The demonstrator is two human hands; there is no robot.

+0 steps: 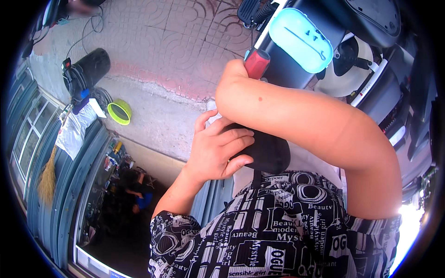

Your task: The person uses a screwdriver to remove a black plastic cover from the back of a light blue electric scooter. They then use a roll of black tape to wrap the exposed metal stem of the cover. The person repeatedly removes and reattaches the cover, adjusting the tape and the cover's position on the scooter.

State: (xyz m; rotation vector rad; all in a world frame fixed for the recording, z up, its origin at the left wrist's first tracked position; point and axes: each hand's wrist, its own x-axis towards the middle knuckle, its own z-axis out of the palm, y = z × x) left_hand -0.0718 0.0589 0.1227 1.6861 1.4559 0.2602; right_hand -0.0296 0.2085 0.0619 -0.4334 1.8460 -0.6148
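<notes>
My right hand [234, 74] is closed on a red tool handle [257, 62]; the tool's other end and most fingers are hidden. Its forearm crosses above a dark padded piece [271, 155]. My left hand [218, 146] bends its fingers over that piece's left side, thumb lower down, below my right wrist. Beyond the red handle, a light blue tray [292, 32] holds several small dark fasteners and a long thin rod, on dark equipment [347, 14].
Dark and white machine parts [408, 88] crowd the right. At left are a black cylinder [90, 69] with cables, a yellow-green bucket [112, 112], a white bag [72, 139], a straw broom [47, 180] and corrugated blue wall. A person [141, 201] is inside the dark doorway.
</notes>
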